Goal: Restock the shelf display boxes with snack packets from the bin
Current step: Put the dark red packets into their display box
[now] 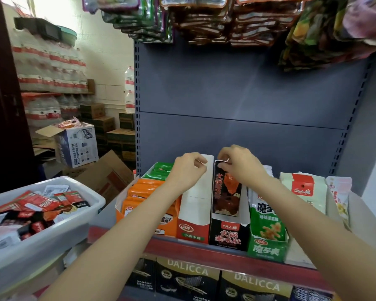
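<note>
The right hand (240,165) is pinching a dark packet (226,190) into the black box (229,232); the left hand (188,170) is gripping the red box's (193,230) far flap. Packets may be jamming; that flap could tear.

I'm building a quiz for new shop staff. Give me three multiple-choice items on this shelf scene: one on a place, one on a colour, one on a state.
1. Where is the bin of loose packets?
A. left of the shelf
B. on the top hooks
C. right of the green box

2. What colour is the display box between the red box and the green box?
A. blue
B. black
C. yellow

3. What is the right hand doing?
A. hanging idle
B. pressing flat on the shelf
C. pinching a packet's top

Answers:
1 A, the bin sits at the left.
2 B, the black box.
3 C, the right hand pinches the dark packet.
</note>
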